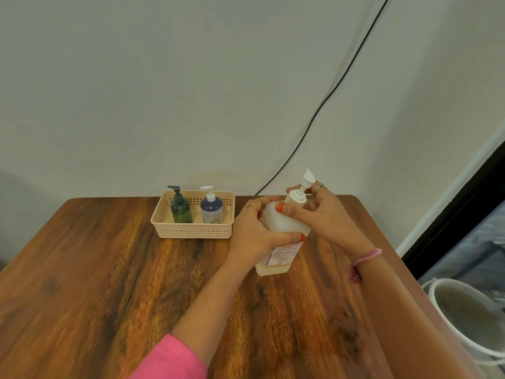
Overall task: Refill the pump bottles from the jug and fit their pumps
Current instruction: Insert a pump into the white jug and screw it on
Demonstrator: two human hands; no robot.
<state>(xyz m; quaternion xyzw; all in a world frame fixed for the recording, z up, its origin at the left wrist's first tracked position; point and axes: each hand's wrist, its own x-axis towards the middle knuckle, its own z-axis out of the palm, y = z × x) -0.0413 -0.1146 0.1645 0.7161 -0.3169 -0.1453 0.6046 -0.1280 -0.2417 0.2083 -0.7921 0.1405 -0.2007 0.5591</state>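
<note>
A pink sleeve [175,359] covers the left arm at the near edge of the wooden tabletop [95,283]. Toward the far side, left of centre, stands a beige perforated basket [191,232]. Inside it a dark green pump bottle [181,210] stands upright on the left and a blue pump bottle [211,212] with a white pump stands upright just beside it on the right; both have their pumps fitted.

Right of the basket, the left hand [252,236] grips a translucent white bottle [284,231], fingers curled round its far side and thumb pressed across its front above the printed label. The bottle stands on the tabletop, tilted with its top leaning right, and holds a shallow layer of pale yellowish liquid at its base. The right hand [317,212] pinches the collar of the white pump [302,191] seated on the bottle's neck, thumb on the near side and fingers curled behind; the nozzle points up and away. A pink wristband [366,257] circles the right wrist.

A black cable [322,105] runs down the far wall. At the near right, off the tabletop, sits a white bucket [448,324] of cloudy liquid.
</note>
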